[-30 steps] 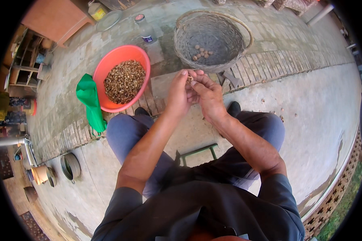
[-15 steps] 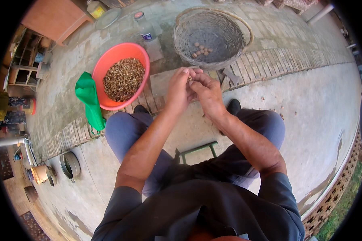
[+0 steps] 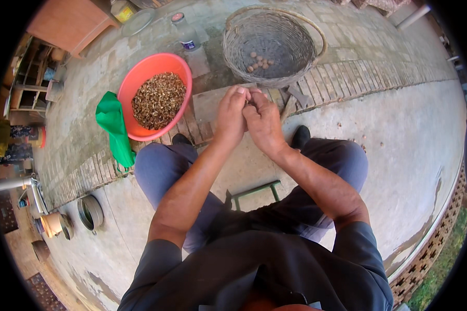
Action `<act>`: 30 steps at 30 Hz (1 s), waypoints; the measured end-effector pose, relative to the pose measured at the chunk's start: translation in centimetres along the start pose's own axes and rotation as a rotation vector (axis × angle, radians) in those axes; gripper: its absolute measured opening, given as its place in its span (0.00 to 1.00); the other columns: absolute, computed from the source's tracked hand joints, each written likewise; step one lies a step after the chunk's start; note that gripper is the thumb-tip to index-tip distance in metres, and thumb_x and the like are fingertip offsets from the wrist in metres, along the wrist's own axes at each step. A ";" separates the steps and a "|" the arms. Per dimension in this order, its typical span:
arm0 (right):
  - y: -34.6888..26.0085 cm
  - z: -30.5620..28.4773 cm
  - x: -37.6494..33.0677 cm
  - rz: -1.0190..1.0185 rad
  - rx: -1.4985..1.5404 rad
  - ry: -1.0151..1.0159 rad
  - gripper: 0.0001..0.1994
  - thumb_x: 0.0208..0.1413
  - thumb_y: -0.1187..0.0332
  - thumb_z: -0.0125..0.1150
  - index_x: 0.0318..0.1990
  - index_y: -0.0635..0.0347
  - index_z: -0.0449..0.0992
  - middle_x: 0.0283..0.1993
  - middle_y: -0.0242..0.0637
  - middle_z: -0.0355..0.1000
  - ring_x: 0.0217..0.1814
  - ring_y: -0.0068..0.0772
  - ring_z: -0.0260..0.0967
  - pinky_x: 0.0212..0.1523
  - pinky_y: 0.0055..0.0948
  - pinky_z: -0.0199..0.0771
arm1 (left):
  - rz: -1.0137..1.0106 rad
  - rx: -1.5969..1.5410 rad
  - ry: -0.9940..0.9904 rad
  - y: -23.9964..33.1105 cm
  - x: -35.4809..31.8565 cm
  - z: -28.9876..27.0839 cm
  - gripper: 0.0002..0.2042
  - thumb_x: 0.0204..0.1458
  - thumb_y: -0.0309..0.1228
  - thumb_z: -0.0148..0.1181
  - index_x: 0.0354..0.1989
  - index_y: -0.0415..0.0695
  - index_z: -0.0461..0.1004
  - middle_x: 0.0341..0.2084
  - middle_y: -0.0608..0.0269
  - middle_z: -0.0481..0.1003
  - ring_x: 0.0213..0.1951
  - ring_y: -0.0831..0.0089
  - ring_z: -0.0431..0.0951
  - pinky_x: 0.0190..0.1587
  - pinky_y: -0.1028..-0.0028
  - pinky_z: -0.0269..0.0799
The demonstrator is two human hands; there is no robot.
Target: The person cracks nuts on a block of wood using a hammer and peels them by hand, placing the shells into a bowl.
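Both hands meet in front of me, just short of the wicker basket [image 3: 312,49]. Curled fingers of my left hand [image 3: 230,115] press against those of my right hand [image 3: 264,120], closed around a small brown piece of walnut [image 3: 247,102], mostly hidden by the fingers. Several round, tan walnuts [image 3: 265,66] lie on the basket's floor. Left of my hands is a red-orange basin [image 3: 188,78], holding a heap of broken brown walnut pieces [image 3: 159,101].
A green cloth bag [image 3: 112,127] hangs against the basin's left side. Beyond stands a clear jar [image 3: 186,33] with a red lid. A tool with a grey head [image 3: 298,96] lies right of my hands. A green metal frame [image 3: 257,192] shows between my legs.
My right hand has turned and closed in tighter against the left, covering more of the small piece. The basin and basket stay in place.
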State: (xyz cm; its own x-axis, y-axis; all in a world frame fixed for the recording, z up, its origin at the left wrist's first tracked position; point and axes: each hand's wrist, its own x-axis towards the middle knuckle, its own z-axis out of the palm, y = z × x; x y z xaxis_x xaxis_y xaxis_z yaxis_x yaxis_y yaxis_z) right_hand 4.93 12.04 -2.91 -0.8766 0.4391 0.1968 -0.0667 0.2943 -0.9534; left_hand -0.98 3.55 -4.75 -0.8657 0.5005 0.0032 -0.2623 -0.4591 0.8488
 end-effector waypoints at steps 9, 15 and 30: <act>-0.1 0.3 -0.2 0.048 0.064 0.041 0.11 0.55 0.72 0.50 0.41 0.70 0.75 0.27 0.61 0.72 0.30 0.59 0.75 0.33 0.47 0.72 | 0.018 -0.037 0.012 -0.5 -0.1 0.3 0.13 0.70 0.35 0.47 0.34 0.41 0.65 0.39 0.51 0.76 0.48 0.58 0.79 0.54 0.62 0.75; -0.7 0.1 -0.1 0.059 0.017 0.025 0.11 0.55 0.71 0.50 0.41 0.70 0.75 0.28 0.61 0.73 0.32 0.61 0.75 0.35 0.48 0.73 | 0.013 -0.033 0.024 -1.0 0.1 -0.2 0.12 0.70 0.35 0.47 0.34 0.41 0.65 0.38 0.51 0.76 0.47 0.58 0.80 0.53 0.62 0.75; 0.4 1.0 -0.2 0.097 0.164 0.042 0.12 0.55 0.73 0.51 0.42 0.70 0.76 0.30 0.57 0.75 0.33 0.52 0.76 0.38 0.42 0.74 | 0.022 -0.029 0.058 -1.1 0.1 -0.7 0.13 0.70 0.36 0.47 0.33 0.42 0.66 0.37 0.51 0.76 0.45 0.58 0.80 0.51 0.62 0.76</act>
State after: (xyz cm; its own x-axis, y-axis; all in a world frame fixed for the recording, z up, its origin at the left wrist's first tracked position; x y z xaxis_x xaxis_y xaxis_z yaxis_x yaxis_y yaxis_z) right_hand 4.56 11.20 -3.59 -0.8623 0.4948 0.1079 -0.0620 0.1082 -0.9922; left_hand -1.08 3.64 -6.07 -0.8944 0.4471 -0.0100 -0.2546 -0.4906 0.8334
